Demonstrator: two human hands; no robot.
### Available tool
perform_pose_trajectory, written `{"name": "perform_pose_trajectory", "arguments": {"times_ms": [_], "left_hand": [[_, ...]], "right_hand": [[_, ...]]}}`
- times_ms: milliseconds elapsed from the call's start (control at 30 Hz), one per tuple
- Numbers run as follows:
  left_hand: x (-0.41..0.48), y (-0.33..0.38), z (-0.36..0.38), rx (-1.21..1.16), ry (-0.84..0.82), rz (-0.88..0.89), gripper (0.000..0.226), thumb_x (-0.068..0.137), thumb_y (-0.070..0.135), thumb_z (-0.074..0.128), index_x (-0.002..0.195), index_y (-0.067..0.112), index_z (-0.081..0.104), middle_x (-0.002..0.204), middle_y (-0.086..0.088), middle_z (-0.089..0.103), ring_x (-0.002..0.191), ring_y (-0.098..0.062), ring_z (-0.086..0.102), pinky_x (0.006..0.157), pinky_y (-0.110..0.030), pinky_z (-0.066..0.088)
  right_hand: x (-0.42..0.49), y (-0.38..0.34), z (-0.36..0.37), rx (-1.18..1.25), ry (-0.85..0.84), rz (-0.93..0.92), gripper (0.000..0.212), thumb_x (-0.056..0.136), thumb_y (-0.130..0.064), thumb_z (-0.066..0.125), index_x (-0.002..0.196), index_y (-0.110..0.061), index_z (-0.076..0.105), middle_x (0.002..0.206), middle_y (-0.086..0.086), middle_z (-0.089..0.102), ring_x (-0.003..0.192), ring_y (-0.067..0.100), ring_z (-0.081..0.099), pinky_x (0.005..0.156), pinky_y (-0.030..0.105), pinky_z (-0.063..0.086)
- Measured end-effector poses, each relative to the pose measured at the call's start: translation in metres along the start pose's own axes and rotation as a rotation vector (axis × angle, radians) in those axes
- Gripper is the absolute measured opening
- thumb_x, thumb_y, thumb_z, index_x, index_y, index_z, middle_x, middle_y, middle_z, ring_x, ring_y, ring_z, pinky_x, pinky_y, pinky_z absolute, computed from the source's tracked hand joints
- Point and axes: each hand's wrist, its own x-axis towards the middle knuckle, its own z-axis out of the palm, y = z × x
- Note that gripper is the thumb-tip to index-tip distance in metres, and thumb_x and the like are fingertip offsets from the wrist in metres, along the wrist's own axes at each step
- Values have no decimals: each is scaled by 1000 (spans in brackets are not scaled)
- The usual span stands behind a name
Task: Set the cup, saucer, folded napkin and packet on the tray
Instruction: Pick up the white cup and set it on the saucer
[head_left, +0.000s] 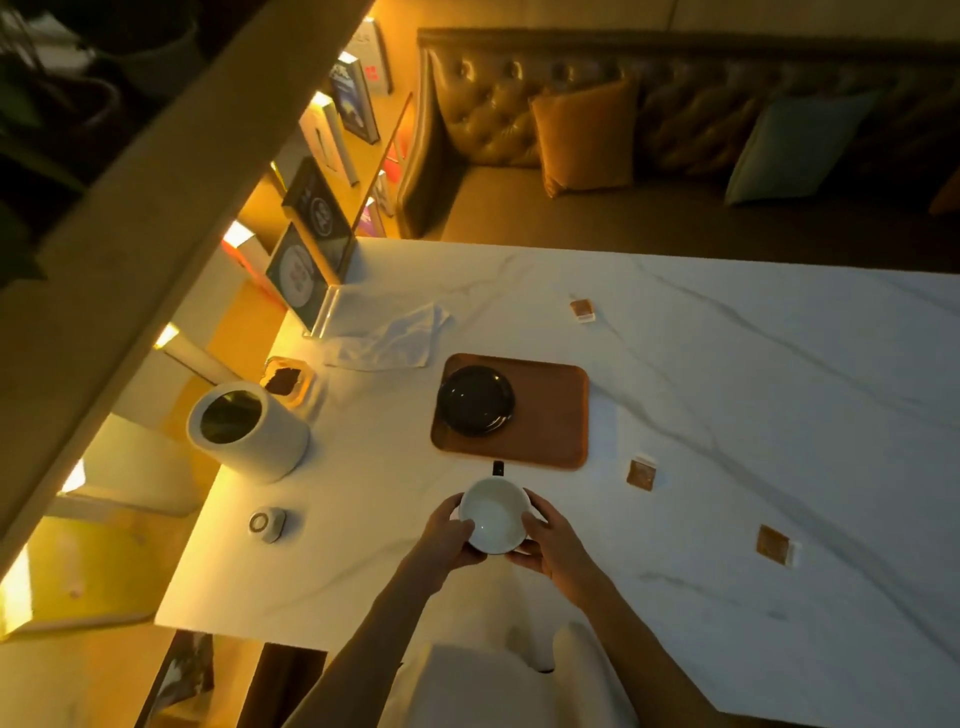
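Note:
A white cup with a dark handle pointing away from me is held between both hands just in front of the brown tray. My left hand grips its left side and my right hand its right side. A black saucer lies on the tray's left half. A crumpled white napkin lies on the marble table beyond the tray's left corner. Three brown packets lie loose: one far, one right of the tray, one near right.
A white cylinder container stands at the left, with a small dish behind it and a small round device in front. A menu stand sits at the table's far left corner. A cushioned bench runs behind the table.

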Motion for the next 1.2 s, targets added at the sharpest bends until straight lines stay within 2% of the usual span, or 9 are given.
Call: {"name": "perform_pose_trajectory", "arguments": {"times_ms": [133, 267, 433, 567, 667, 767, 833, 933, 1200], "left_hand": [[4, -3, -31, -19, 0, -26, 57, 94, 4, 54, 145, 20, 35, 138, -17, 43, 117, -40, 55, 86, -48, 59], [10, -5, -57, -29, -45, -31, 57, 93, 4, 55, 144, 20, 35, 133, -17, 45, 115, -40, 55, 86, -48, 58], [24, 6, -75, -46, -74, -45, 55, 91, -2, 53, 141, 17, 38, 132, -20, 47, 116, -42, 54, 70, -39, 59], [45, 31, -75, 12, -79, -54, 55, 93, -3, 50, 142, 17, 39, 137, -20, 44, 119, -41, 52, 82, -45, 59], [66, 59, -71, 15, -97, -40, 55, 93, -3, 51, 142, 16, 39, 140, -19, 42, 123, -41, 48, 93, -51, 54], [90, 87, -65, 0, -108, -19, 56, 93, -5, 49, 144, 15, 37, 142, -20, 39, 127, -42, 45, 98, -54, 51], [109, 102, -61, -7, -130, 16, 54, 93, -6, 47, 142, 15, 39, 141, -20, 40, 127, -41, 44, 99, -54, 50], [137, 121, -55, 1, -153, 51, 53, 92, -5, 44, 141, 16, 41, 139, -18, 42, 126, -40, 45, 97, -55, 51], [201, 145, -42, 41, -134, 33, 51, 92, 0, 47, 137, 22, 41, 136, -9, 43, 122, -29, 45, 91, -46, 56]], "right_hand": [[8, 5, 27, -50, 0, 7, 46, 95, -26, 57, 139, -28, 44, 133, 11, 54, 112, 32, 62, 81, 39, 60], [18, 11, 50, -73, 22, 31, 45, 97, -25, 54, 141, -26, 43, 134, 12, 53, 115, 34, 59, 88, 46, 57], [42, 17, 66, -98, 87, 44, 45, 96, -14, 55, 139, -21, 45, 131, 14, 54, 116, 36, 58, 88, 50, 56], [70, 4, 69, -113, 142, 66, 47, 93, -10, 58, 138, -18, 46, 133, 13, 53, 118, 38, 56, 90, 53, 54], [96, -19, 68, -135, 149, 18, 49, 90, -7, 61, 136, -16, 46, 136, 15, 51, 122, 39, 53, 92, 54, 53], [125, -46, 66, -136, 168, -22, 44, 90, 0, 58, 129, -19, 48, 135, 17, 50, 124, 40, 49, 92, 57, 52], [145, -64, 64, -121, 178, -31, 44, 91, 3, 53, 127, -20, 48, 132, 17, 48, 125, 42, 46, 93, 58, 50], [170, -88, 61, -113, 216, -4, 49, 92, 6, 48, 135, -17, 47, 130, 13, 46, 127, 40, 43, 91, 54, 52], [219, -124, 47, -164, 268, 77, 49, 93, -2, 54, 139, -16, 45, 138, 15, 46, 127, 38, 44, 89, 48, 53]]}}
